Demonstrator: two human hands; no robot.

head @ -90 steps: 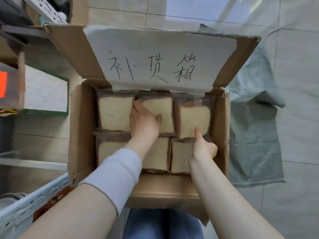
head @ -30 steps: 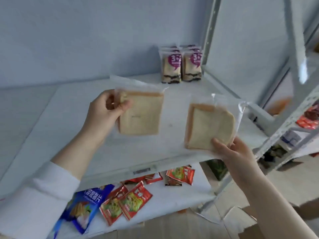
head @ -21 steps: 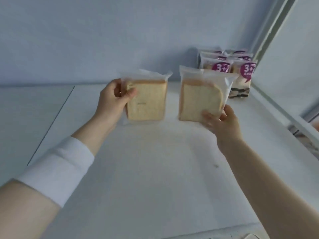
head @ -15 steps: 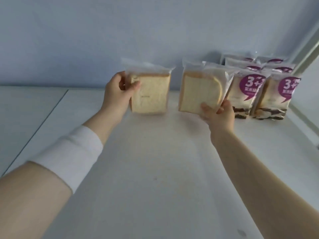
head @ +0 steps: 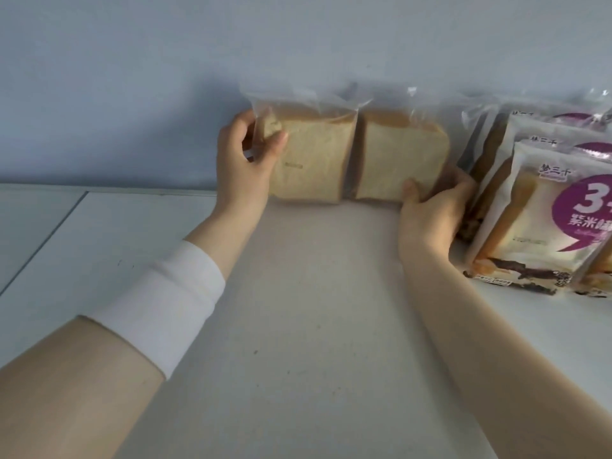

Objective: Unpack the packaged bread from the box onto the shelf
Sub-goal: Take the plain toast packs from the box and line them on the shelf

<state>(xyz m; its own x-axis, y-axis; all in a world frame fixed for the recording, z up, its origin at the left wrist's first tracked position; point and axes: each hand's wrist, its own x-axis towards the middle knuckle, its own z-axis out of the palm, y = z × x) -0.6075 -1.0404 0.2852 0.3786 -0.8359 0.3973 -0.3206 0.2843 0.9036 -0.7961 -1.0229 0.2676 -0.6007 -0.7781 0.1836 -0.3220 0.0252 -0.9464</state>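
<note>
Packaged bread [head: 390,154] stands upright on the shelf [head: 298,326] between the hands. The left hand [head: 245,160] pinches the left pack [head: 314,167] by its edge. The right hand [head: 430,207] grips the right pack [head: 397,167] at its lower corner, with purple-labelled packs [head: 546,220] just beyond.

the left pack [head: 311,160] and right pack [head: 400,160] are wrapped in clear, glossy plastic film, crinkled along the top seals. the printed packs [head: 543,207] are smooth plastic with a soft sheen. the shelf [head: 314,309] is white, matt and smooth, with a few small specks. the wristband [head: 165,303] is white knitted cloth, soft and matt. the wall [head: 298,44] is matt, pale and even.
</note>
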